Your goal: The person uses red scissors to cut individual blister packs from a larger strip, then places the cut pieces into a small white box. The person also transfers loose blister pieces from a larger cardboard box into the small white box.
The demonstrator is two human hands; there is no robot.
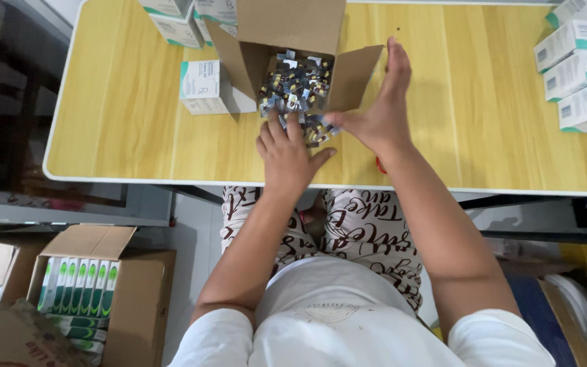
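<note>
Both hands rest at the open cardboard box [293,61] mouth: left hand [287,153] spread on spilled small packets [297,92], right hand [375,112] open, nothing gripped.

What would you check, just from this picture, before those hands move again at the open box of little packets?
1. Left hand on the small dark packets: ok, fingers rest on the pile spilling out.
2. Right hand clear of the load: ok, flat and open beside the box flap.
3. Cardboard box steady: cannot tell; it lies tipped toward the person.
4. Packets kept on the yellow table: ok, none over the edge.
5. White and teal carton out of the way: ok, left of the box.
</note>
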